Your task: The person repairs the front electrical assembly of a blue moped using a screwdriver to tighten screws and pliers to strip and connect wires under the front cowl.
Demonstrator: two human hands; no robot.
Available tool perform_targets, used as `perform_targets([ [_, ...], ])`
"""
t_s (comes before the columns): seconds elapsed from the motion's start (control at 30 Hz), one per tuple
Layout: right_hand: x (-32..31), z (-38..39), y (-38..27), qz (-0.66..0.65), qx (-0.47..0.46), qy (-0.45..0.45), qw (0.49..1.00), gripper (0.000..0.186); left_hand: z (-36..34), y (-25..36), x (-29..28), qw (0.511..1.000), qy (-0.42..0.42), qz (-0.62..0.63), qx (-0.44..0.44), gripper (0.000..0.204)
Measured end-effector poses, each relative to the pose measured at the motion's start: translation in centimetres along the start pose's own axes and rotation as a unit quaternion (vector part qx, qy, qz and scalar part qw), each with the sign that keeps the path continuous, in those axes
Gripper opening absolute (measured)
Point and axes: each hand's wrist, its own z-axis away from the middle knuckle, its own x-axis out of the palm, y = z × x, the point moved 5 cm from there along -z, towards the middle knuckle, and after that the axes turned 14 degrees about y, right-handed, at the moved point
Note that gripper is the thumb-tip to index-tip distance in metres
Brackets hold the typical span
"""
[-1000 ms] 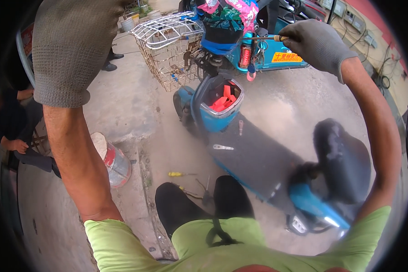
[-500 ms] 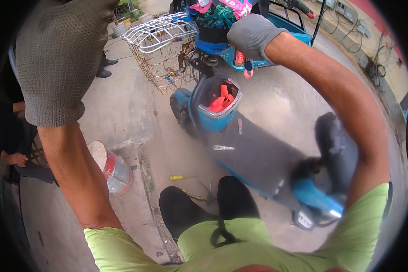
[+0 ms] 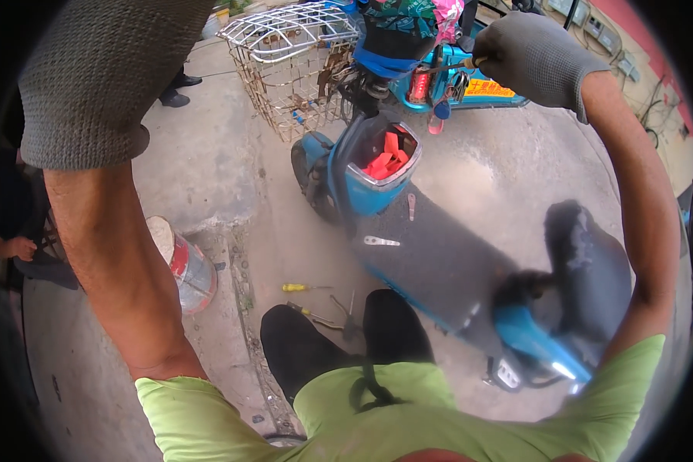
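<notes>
My left hand (image 3: pixel 108 85), in a grey knitted glove, is raised large at the upper left; its fingers run out of the picture's top. My right hand (image 3: pixel 535 61), gloved alike, is closed on a thin rod-like tool (image 3: pixel 453 68) with a yellowish-brown end by the fingers. The rod points left toward the front of a blue electric scooter (image 3: pixel 366 196). Below it hang keys (image 3: pixel 460 83) with a blue and pink tag (image 3: pixel 440 115). Patterned cloth (image 3: pixel 396 27) covers the handlebar area. Red pieces (image 3: pixel 387 160) lie in the scooter's front compartment.
A rusty white wire basket (image 3: pixel 289 73) sits at the scooter's front. Two metal levers (image 3: pixel 381 241) lie on the footboard. A yellow screwdriver (image 3: pixel 294 288) and pliers (image 3: pixel 316 316) lie on the ground by my legs. A red-and-grey bucket (image 3: pixel 185 266) stands left. Another person's hand (image 3: pixel 21 247) shows far left.
My right hand has moved right, away from the patterned cloth, and the thin tool in it now shows. My left hand has shifted up and left. The view has shifted slightly.
</notes>
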Motion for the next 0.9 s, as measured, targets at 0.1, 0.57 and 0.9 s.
perform_targets([
  [0.1,-1.2,1.4,-0.6,-0.066,0.07,-0.01,0.995,0.023,0.2,0.4,0.2,1.0,0.001,0.007,-0.001,0.019],
  [0.57,4.1,0.1,-3.2,-0.062,0.096,-0.024,0.993,0.032,0.8,0.8,0.7,1.0,0.012,0.024,-0.006,0.019],
  [0.9,8.9,4.8,-2.6,-0.422,0.305,-0.057,0.852,0.042,1.2,1.9,0.9,0.999,0.029,0.039,-0.014,0.019],
])
